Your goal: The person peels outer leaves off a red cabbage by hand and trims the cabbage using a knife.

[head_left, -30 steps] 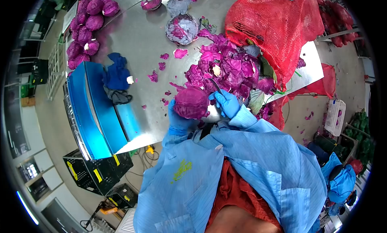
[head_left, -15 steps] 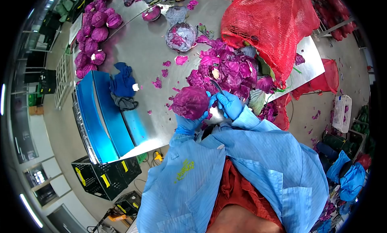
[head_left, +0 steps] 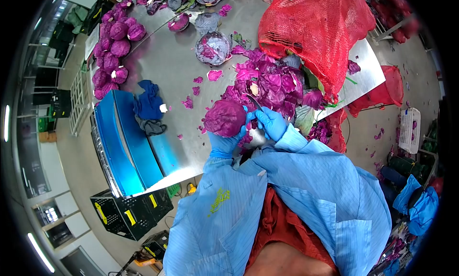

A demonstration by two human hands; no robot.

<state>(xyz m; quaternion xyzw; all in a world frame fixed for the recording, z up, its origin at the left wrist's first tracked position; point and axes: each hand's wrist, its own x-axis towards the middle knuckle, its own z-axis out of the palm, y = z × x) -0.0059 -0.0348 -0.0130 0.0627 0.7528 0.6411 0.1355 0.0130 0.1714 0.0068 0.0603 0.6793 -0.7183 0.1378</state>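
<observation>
My left hand (head_left: 226,141), in a blue glove, holds a round purple cabbage (head_left: 224,118) from below and from its right side. My right hand (head_left: 271,123), also gloved, is closed around a knife (head_left: 254,102) whose dark curved blade points up and to the left, close beside the cabbage. Just beyond both hands lies a heap of loose purple leaves (head_left: 275,85) on the steel table (head_left: 167,56). A red mesh bag (head_left: 318,32) lies behind the heap. Farther up the table sits a cabbage with greyish outer leaves (head_left: 213,48).
Peeled cabbages (head_left: 119,48) are lined up at the far left. A blue metal box (head_left: 125,142) stands on the table's left edge beside a blue cloth (head_left: 148,99). Dark crates (head_left: 129,214) stand below it. A white basket (head_left: 409,130) is on the right.
My left hand has come round the cabbage, its fingers now showing on the right side. The cabbage has turned and risen slightly. The view has shifted, moving the box and crates rightward.
</observation>
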